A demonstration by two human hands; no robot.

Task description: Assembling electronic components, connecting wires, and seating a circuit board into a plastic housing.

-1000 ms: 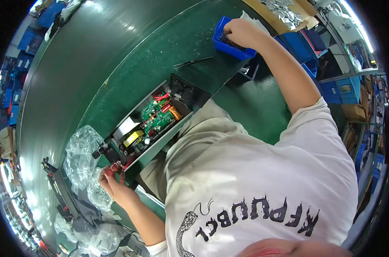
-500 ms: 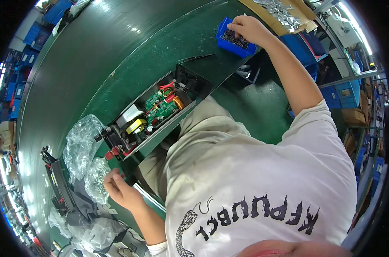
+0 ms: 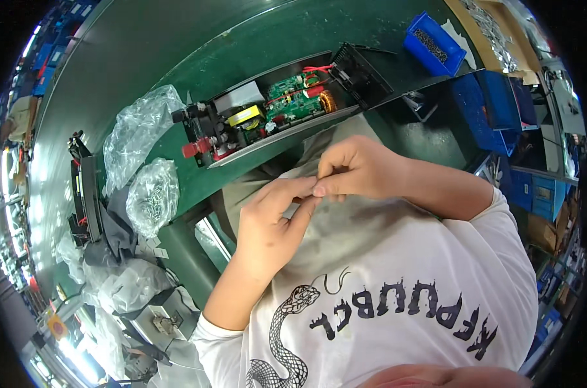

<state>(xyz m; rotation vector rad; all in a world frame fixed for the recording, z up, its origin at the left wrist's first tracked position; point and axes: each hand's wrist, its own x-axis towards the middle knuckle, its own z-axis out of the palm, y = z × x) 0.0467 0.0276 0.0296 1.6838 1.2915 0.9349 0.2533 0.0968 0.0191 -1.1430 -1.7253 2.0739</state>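
My left hand (image 3: 271,223) and my right hand (image 3: 361,169) meet in front of my lap. Their thumbs and fingertips are pinched together, and whatever is between them is too small to make out. Just beyond them, on the green bench, an open black metal case (image 3: 267,147) lies lengthwise. Inside it are a green circuit board (image 3: 287,97), a yellow-wrapped transformer (image 3: 245,116) and a copper coil (image 3: 329,101). Red terminals (image 3: 198,147) stick out at its left end. A black end panel (image 3: 364,74) leans outward at its right end.
At the far right sits a blue bin (image 3: 453,66) with small dark fasteners, beside a cardboard box (image 3: 526,57) of metal pieces. Clear plastic bags (image 3: 141,136) lie left of the case. Farther left stands another black chassis part (image 3: 86,197).
My right hand has left the blue bin and come back to my lap. My left hand has moved right to meet it. The view has shifted, so the case appears higher and farther right.
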